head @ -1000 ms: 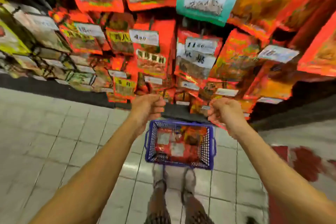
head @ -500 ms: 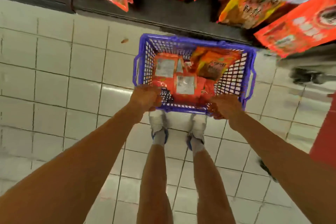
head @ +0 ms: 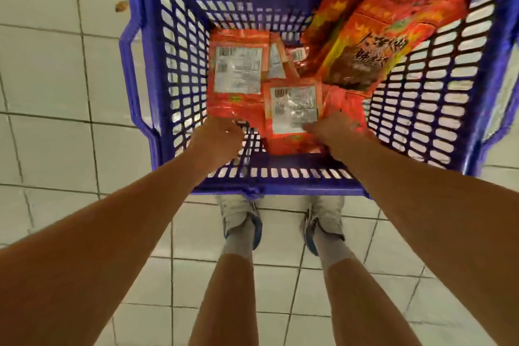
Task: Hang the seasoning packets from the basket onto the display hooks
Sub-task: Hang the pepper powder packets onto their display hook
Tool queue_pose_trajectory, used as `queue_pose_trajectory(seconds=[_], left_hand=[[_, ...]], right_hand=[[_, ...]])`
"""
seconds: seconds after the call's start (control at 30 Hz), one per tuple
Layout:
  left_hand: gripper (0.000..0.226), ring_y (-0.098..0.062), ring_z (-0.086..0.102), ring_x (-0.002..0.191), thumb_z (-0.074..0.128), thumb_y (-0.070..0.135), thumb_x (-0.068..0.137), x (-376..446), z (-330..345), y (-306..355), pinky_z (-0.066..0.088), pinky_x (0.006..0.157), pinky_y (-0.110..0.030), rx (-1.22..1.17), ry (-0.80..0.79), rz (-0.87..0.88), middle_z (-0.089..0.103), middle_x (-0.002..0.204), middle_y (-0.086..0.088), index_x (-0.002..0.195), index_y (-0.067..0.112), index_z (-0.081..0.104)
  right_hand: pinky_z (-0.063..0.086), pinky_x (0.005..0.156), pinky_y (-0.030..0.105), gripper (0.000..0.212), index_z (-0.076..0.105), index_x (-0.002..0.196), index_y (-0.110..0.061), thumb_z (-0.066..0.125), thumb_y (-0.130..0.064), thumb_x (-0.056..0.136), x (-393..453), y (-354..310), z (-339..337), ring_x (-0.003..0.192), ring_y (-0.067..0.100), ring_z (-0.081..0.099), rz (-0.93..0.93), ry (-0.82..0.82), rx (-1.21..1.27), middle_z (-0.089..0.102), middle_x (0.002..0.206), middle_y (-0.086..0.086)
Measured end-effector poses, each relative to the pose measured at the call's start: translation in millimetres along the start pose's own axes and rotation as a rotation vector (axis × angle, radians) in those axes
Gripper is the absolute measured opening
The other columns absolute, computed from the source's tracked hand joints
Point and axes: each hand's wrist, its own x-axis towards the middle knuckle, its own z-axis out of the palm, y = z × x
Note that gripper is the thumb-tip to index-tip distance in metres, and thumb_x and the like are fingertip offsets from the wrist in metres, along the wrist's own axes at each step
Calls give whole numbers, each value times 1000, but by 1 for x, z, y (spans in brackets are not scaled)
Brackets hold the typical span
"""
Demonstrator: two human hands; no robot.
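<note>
Red packets still lie in the basket (head: 146,87): our left hand (head: 216,136) curls at one packet's (head: 234,76) near edge, our right hand (head: 334,132) touches another (head: 292,109), grips unclear, more packets (head: 373,45) beyond them, so we judge hanging unfinished.

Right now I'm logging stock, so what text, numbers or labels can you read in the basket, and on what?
Front-up packet: large dark Chinese characters, too blurred to read reliably.
Left face-down packet: white label with barcode and fine print, too small to read.
Middle face-down packet: white label with barcode, print too blurred.
Basket: no text visible.
</note>
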Motion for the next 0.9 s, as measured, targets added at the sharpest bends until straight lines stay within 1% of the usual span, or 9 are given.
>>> queue_pose_trajectory(seconds=[0.07, 0.17, 0.2, 0.33, 0.47, 0.63, 0.73, 0.8, 0.9], left_hand=[[26, -44, 67, 106, 50, 9, 98, 2, 0, 0, 54, 93, -56, -56, 18, -20, 71, 108, -27, 104, -8, 69], [27, -43, 70, 98, 49, 11, 94, 0, -2, -1, 58, 85, -56, -47, 26, -15, 73, 101, -25, 102, -6, 69], [27, -43, 70, 96, 49, 11, 94, -1, -4, 0, 60, 83, -52, -48, 30, -11, 73, 100, -24, 102, -5, 69], [26, -33, 67, 80, 48, 10, 93, 0, -8, 4, 48, 68, -39, -76, 29, -1, 71, 102, -28, 101, -5, 67], [25, -40, 70, 94, 47, 12, 96, 5, -2, 1, 58, 76, -48, -5, 25, 19, 73, 100, -22, 100, 0, 69], [26, -19, 65, 79, 50, 13, 95, 11, 5, -9, 49, 60, -28, 156, 81, 95, 70, 98, 1, 111, 22, 69], [49, -25, 65, 97, 58, 6, 88, 9, 0, -16, 49, 71, -29, 141, 137, 201, 67, 115, -4, 132, 26, 56], [77, -30, 61, 109, 63, -4, 78, 7, -6, -20, 52, 83, -34, 212, 139, 293, 52, 136, -11, 145, 31, 45], [105, -36, 57, 117, 68, -5, 75, 3, -14, -21, 55, 86, -40, 373, 84, 362, 30, 151, -13, 156, 42, 20]], right_hand=[[52, 71, 31, 50, 63, 116, -8, 81, -39, 82, -1, 2, 2, 87, 23, 63, 12, 87, -34, 68, 120, 12], [55, 88, 41, 73, 44, 137, -6, 77, -41, 82, -9, 9, -1, 114, 32, 61, -20, 181, -171, 55, 136, 17], [56, 88, 42, 73, 44, 137, -5, 77, -39, 82, -12, 8, -4, 110, 32, 63, -23, 182, -142, 59, 131, 17], [63, 77, 42, 37, 65, 106, -9, 81, -32, 82, -13, 2, -11, 81, 26, 72, 76, 62, 99, 73, 92, 8], [61, 74, 39, 29, 65, 102, -7, 81, -24, 85, -13, -12, 3, 85, 24, 70, 114, -21, 310, 72, 96, 8], [61, 59, 33, 14, 66, 106, -9, 71, -16, 94, -35, -20, 18, 69, 22, 75, 11, -100, 359, 75, 92, 10], [58, 53, 27, 13, 65, 107, -12, 69, -15, 95, -43, -19, -3, 63, 17, 73, 3, -237, 477, 76, 89, 8], [58, 53, 29, 17, 65, 110, -9, 69, -12, 94, -45, -19, -24, 61, 18, 73, 8, -359, 587, 78, 84, 6], [60, 60, 32, 21, 66, 113, -12, 68, -11, 92, -45, -16, -54, 78, 22, 72, 43, -480, 728, 79, 97, 6]])
